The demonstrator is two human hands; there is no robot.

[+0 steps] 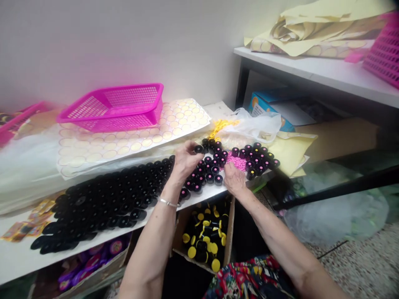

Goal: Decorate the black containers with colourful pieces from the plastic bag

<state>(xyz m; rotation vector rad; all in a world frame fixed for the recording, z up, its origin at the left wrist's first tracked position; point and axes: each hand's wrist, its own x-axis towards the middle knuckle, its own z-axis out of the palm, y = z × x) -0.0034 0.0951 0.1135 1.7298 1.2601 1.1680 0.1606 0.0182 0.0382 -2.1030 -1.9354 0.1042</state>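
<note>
One short, shiny black plastic-looking cylinder [198, 149] is, in the head view, pinched between the thumb and fingertips of the left hand [185, 162], held up near a loose group of black cylinders with pink-dotted tops [215, 162]. The right hand [234, 180] has its fingers curled down at the near edge of a heap of small bright-pink pieces [237, 162]; from here I can't tell whether it has hold of one.

I'd judge the step in hand to be handling the cylinder with one hand while picking at the pink heap with the other. The next move seems to call for a fine fingertip grip on the right and a steady, level hold on the left.

The held cylinder looks dark and glossy, with a round end facing me; any detail at its centre is too small to be sure of. To the left, a broad mass of plain black cylinders [109, 199] is packed tightly along the white tabletop [18, 261]. Below its edge, a brown cardboard box [231, 232] holds black containers with yellow lids [206, 238].
</note>
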